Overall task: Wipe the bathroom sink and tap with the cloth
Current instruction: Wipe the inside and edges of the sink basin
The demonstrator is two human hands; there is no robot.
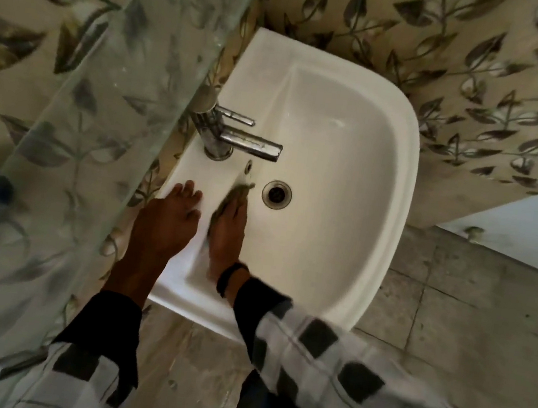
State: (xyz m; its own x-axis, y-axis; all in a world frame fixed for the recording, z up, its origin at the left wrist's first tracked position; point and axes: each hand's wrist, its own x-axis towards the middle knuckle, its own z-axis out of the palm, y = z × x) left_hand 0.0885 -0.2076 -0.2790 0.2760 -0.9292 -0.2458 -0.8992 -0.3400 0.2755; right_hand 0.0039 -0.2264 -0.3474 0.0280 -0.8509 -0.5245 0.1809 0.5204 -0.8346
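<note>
While pressing the cloth (pixel 240 192) under the flat, unclenched right hand (pixel 227 229), sweep the sink (pixel 350 180) rightward toward the drain (pixel 276 194); brace with the spread, empty left hand (pixel 168 221).

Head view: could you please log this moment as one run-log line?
left hand rests on sink rim | right hand presses cloth near drain | tap untouched

Sink (pixel 340 127) open past drain (pixel 276 194), tap (pixel 248 142) jutting over, glass shelf (pixel 101 111) seemingly above
</note>
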